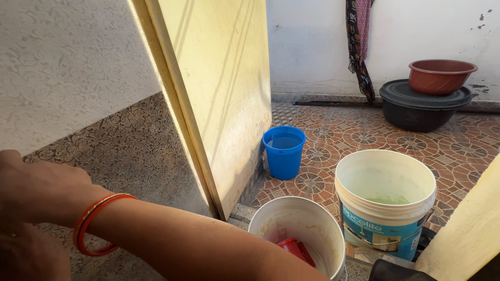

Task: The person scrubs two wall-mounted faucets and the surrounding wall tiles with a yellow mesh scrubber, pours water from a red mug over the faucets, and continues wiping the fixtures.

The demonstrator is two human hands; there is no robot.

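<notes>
The right hand [36, 190] reaches to 9 o'clock; its fingers are hidden, grip unclear. The white bucket [299, 231] lies at 4 o'clock.

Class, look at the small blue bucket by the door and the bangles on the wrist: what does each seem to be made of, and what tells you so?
Blue bucket: most likely moulded plastic, with even colour, a smooth, slightly glossy wall and a rolled rim. Bangles: thin red and gold rings with a shiny finish, possibly glass, plastic or metal; the picture cannot settle which.
</notes>
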